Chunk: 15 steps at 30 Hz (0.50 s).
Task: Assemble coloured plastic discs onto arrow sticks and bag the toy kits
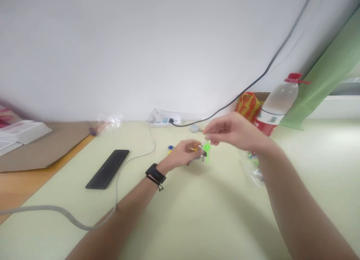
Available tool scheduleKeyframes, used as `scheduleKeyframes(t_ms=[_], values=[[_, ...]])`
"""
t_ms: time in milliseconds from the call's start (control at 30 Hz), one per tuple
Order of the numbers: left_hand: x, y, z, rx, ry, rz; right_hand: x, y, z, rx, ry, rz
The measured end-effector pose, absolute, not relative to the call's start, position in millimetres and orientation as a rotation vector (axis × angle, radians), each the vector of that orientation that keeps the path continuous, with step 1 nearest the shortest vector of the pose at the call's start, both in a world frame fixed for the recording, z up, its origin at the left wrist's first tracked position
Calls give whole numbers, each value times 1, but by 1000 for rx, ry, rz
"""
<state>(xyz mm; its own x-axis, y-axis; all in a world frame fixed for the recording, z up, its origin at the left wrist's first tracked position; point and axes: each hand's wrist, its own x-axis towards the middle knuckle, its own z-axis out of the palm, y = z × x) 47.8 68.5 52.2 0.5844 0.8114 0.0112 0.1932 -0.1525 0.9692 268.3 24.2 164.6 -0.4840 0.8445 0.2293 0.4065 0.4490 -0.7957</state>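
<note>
While pinching a small multicoloured piece at centre frame in the left hand, holding the right hand half-curled by a green part, possibly gripping it, cannot tell; apparently fine handling, calling for steadiness.

The place looks like an indoor desk area: a pale worktop stands against a plain wall, with a plugged-in power strip. Home or office, I cannot tell.
</note>
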Motion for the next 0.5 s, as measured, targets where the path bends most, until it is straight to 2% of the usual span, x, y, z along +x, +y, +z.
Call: scheduleKeyframes(t_ms=[200,367,500], values=[[52,62,52,1647,790,585,270,5,182,-973,-1630,537],[53,58,53,1662,821,576,266,14,173,-1061,-1750,603],[54,58,59,1659,822,603,255,21,163,-1155,-1875,488]])
